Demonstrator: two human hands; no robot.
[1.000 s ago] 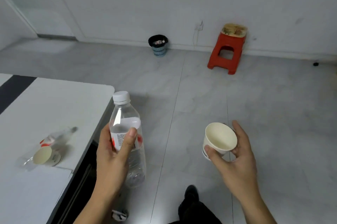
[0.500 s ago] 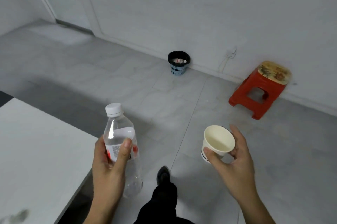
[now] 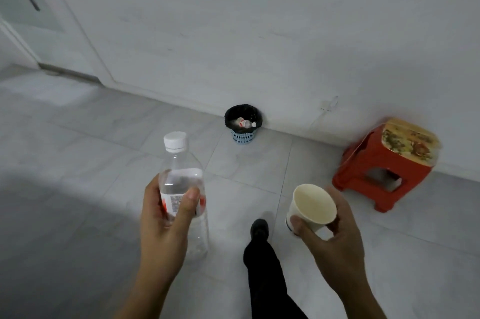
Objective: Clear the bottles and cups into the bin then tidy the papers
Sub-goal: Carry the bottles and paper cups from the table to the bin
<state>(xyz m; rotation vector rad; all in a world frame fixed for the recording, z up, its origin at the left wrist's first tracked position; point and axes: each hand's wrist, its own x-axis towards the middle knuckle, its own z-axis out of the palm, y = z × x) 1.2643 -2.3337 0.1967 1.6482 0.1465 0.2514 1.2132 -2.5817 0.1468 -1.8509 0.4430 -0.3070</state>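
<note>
My left hand (image 3: 166, 225) grips a clear plastic bottle (image 3: 181, 170) with a white cap and a red-and-white label, held upright. An empty white paper cup (image 3: 313, 205) sits tilted in my right hand (image 3: 330, 243), its mouth facing me. Ahead on the floor, against the wall, stands a small blue bin (image 3: 243, 125) with a black liner; a bottle and a cup lie inside it. Both hands are well short of the bin. The table and the papers are out of view.
A red plastic stool (image 3: 381, 165) with a patterned top stands right of the bin by the wall. My dark trouser leg and shoe (image 3: 259, 227) step forward between my hands. A door (image 3: 31, 12) is at the far left. Grey tiled floor lies all around.
I have walked away from the table, which has left the view. The bin and the stool are closer and larger. Both hands still hold the bottle and the cup.
</note>
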